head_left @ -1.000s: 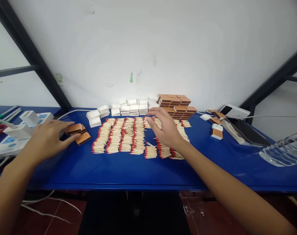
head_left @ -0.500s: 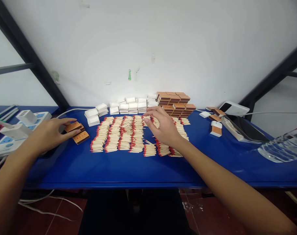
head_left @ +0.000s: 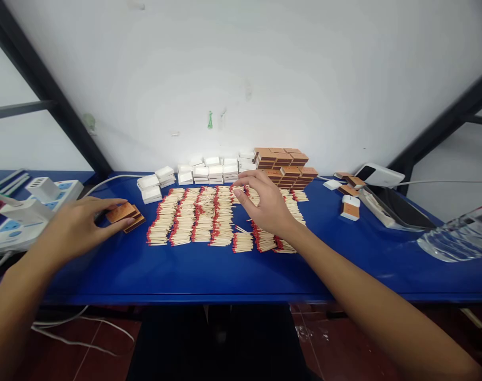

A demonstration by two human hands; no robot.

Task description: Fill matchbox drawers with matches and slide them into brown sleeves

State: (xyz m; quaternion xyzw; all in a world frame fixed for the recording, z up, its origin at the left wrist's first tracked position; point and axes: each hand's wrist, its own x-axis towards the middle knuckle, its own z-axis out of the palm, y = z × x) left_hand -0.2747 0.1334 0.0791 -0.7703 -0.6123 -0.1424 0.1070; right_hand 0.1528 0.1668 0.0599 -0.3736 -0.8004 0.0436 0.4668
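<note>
My left hand (head_left: 80,225) is at the left of the blue table, thumb and fingers closed around a brown matchbox cover (head_left: 120,212). Under and just beyond it lies another matchbox cover (head_left: 138,218), partly hidden. My right hand (head_left: 267,207) hovers over the rows of matches, thumb apart from the fingers, with nothing visible in it. Red-tipped matches (head_left: 203,217) lie in several long rows at the middle of the table; my right hand and wrist hide some of them.
White matchbox trays (head_left: 215,173) and stacked brown matchboxes (head_left: 291,172) stand along the wall. A power strip (head_left: 14,227) sits at far left. To the right are a white earbud case-like item (head_left: 351,201), a dark phone-like device (head_left: 395,206) and a plastic bottle (head_left: 455,238).
My left hand has shifted the matchbox cover slightly towards me, and it now overlaps the other cover more. My right hand has stayed nearly still.
</note>
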